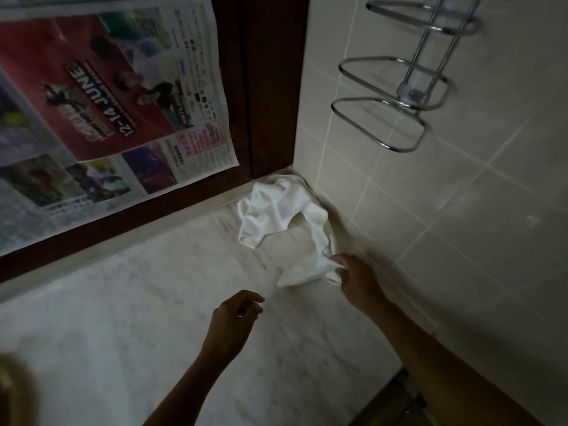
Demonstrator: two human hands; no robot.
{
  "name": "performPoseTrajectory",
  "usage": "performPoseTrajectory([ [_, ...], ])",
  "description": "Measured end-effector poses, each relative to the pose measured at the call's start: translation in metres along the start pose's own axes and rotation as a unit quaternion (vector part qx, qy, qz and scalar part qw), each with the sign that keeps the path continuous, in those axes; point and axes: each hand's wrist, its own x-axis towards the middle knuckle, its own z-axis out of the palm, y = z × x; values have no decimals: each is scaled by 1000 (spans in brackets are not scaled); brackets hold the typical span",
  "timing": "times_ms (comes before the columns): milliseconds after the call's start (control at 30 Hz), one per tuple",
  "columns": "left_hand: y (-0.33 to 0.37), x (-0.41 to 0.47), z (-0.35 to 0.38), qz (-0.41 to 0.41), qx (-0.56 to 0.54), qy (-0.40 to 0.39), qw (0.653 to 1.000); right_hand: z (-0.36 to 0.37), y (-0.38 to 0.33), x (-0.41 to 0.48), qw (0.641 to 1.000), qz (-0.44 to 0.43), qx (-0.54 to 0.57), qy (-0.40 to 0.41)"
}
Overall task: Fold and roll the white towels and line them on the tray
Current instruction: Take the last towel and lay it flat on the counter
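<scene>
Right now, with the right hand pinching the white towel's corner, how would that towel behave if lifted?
Probably floppy: the white towel lies crumpled in soft folds, so it should drape from the right hand. Likely light, as a pinch on one corner holds it. On the smooth counter it may slide easily.

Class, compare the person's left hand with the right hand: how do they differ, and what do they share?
The right hand pinches a corner of the white towel; the left hand holds nothing. The right hand reaches farther, close to the tiled wall; the left hand hangs nearer the person. The left hand's fingers curl loosely; the right hand's fingers close on cloth. Both are bare and over the counter.
</scene>
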Motion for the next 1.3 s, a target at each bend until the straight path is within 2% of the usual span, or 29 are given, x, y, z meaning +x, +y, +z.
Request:
performPoseTrajectory([
  [67, 7, 3, 4, -16, 2, -3, 1000, -9, -20, -16, 998, -13, 58, 15],
  [167, 16, 7, 10, -103, -44, 12, 994, -29, -45, -47, 993, -27, 117, -5],
  [267, 30, 3, 19, -166, -140, 1, 976, -53, -71, -81, 978, -45, 186, -80],
  [333, 53, -5, 24, -191, -209, -54, 958, -65, -85, -105, 961, -56, 230, -145],
  [467, 67, -18, 35, -222, -245, -134, 934, -76, -100, -152, 927, -101, 230, -279],
  [533, 54, -27, 45, -217, -252, -113, 936, -78, -100, -174, 909, -120, 221, -333],
  [600, 45, -43, 52, -232, -251, -40, 939, -79, -93, -192, 903, -144, 196, -355],
  [733, 53, -78, 49, -214, -222, 82, 948, -80, -64, -204, 904, -163, 146, -366],
  [833, 68, -113, 34, -143, -169, 135, 966, -84, -52, -198, 917, -162, 111, -347],
  [933, 87, -155, 14, -86, -134, 113, 981, -87, -66, -183, 939, -159, 154, -262],
  [1033, 102, -190, -4, -50, 6, 37, 998, -92, -98, -167, 951, -209, 135, -184],
  [1100, 108, -214, -16, -39, 71, -11, 997, -92, -124, -163, 923, -298, 90, -226],
  [1200, 113, -244, -33, -19, 110, -11, 994, -80, -160, -175, 832, -410, 22, -373],
  [1233, 114, -257, -41, -17, 117, 3, 993, -66, -169, -184, 816, -407, 12, -410],
  [1300, 114, -278, -54, -22, 122, 21, 992, -43, -175, -198, 826, -350, -5, -442],
])
